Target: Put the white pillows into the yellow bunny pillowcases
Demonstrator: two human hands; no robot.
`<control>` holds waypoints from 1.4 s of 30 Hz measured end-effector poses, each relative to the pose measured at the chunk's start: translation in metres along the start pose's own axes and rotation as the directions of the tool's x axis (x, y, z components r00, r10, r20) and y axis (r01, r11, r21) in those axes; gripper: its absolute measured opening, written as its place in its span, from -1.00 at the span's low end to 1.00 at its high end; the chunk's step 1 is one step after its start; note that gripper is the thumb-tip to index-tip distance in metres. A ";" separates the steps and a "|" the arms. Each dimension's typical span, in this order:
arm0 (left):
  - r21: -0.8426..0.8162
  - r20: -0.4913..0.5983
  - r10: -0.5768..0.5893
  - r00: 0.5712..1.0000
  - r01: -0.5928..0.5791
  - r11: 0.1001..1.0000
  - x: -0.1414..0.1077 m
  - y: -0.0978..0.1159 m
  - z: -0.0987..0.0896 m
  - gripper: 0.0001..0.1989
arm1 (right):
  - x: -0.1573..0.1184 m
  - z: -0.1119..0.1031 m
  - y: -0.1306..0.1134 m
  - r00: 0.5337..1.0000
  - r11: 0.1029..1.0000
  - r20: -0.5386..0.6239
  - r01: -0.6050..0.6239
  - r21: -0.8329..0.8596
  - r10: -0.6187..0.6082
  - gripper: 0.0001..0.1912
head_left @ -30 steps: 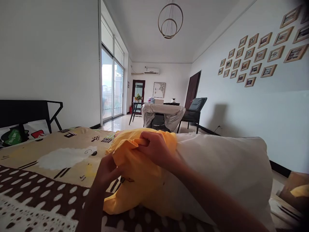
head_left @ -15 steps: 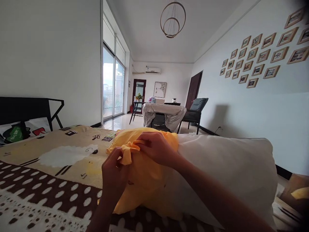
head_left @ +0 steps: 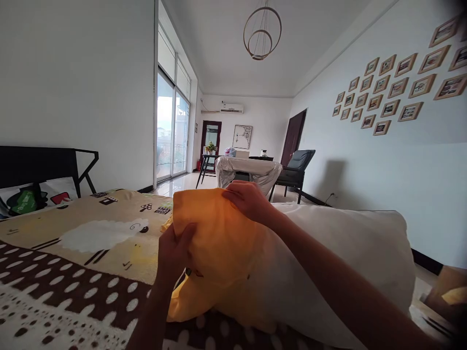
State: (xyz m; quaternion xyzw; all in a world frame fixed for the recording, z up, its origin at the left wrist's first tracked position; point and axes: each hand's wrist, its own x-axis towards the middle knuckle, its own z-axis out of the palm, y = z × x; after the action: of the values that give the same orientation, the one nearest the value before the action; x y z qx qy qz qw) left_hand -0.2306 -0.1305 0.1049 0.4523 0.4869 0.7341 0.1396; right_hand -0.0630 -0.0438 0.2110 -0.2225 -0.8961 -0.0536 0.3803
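Note:
A yellow-orange cloth is partly around the left end of a large white pillow, both lying on a patterned blanket. Its upper edge is raised and spread between my hands. My left hand pinches the cloth's left side, thumb on the near face. At the top edge, my right hand grips the fabric between thumb and fingers. The far-side fingers of my left hand are hidden behind the cloth.
The blanket shows a sheep and brown dotted bands. A black-framed piece of furniture stands at the left. Beyond the pillow are a covered table and a black chair. A cardboard box is at the lower right.
The bunched cloth edge between my hands has opened into a flat, raised panel. My right hand has moved up and to the right; my left hand has shifted slightly and holds a lower part.

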 end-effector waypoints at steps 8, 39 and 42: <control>-0.075 0.027 -0.003 1.000 0.005 0.997 0.000 -0.005 -0.004 -0.71 | -0.005 -0.008 -0.038 0.983 0.993 0.143 -0.116 -0.029 0.119 -0.71; 0.157 0.411 0.169 0.896 -0.252 0.955 0.024 -0.030 -0.012 -0.66 | -0.002 0.005 0.007 0.888 0.798 0.407 -0.398 0.453 0.212 -0.64; -0.059 0.272 0.148 0.951 -0.137 0.989 0.014 -0.017 -0.009 -0.64 | -0.003 0.010 -0.005 0.915 0.891 0.360 -0.308 0.332 0.183 -0.64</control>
State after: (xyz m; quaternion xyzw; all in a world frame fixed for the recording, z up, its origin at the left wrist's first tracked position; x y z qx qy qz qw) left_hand -0.2493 -0.1179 0.0967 0.5811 0.4143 0.6816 0.1616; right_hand -0.0696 -0.0468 0.2024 -0.2627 -0.9027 0.2078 0.2702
